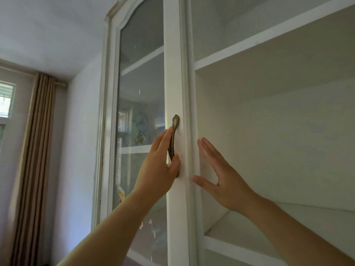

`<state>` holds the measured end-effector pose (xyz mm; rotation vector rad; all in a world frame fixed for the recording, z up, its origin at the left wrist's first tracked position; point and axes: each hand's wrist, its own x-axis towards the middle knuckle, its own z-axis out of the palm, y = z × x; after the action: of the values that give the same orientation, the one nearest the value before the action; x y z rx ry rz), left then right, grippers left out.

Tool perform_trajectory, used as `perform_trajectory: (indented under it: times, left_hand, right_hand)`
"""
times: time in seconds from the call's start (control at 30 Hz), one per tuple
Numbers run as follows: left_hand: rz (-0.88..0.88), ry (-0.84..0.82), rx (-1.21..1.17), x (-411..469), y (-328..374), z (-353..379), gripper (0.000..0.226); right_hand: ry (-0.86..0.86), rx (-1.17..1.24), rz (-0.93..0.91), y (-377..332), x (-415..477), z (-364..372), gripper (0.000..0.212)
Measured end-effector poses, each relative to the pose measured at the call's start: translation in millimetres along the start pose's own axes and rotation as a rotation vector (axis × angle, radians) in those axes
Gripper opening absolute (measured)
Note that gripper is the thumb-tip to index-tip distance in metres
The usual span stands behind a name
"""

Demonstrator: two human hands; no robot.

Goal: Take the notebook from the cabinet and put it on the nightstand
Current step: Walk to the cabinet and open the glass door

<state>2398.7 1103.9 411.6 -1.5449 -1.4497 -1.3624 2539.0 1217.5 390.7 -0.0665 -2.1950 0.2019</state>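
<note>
Reaching up, the left hand [159,166] curled around the brass handle [173,144] of the cabinet's glass door [141,104] while the right hand [221,173], released, braced the frame; notebook unseen, a steady pull seemed wisest.

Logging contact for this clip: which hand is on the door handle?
The left hand, fingers wrapped around the brass handle. The right hand is open against the cabinet frame.

Left hand [159,166] around brass handle [173,143] of glass cabinet door [173,73]; right hand [221,171] flat against frame.
</note>
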Motion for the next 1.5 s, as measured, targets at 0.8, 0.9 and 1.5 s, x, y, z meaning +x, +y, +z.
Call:
perform_trajectory:
  times: [0.8, 0.9, 1.5]
  left_hand:
    - [0.106, -0.056, -0.113, -22, -14, -96, 0.063]
    - [0.101, -0.065, -0.149, -27, -15, -113, 0.061]
    - [0.07, -0.11, -0.267, -50, -44, -207, 0.059]
  right_hand:
    - [-0.029, -0.039, 0.115, -105, -47, 67, 0.066]
    - [-0.034, -0.07, 0.123, -124, -45, 74, 0.068]
    - [0.053, 0.236, 0.246, -238, -35, 140, 0.063]
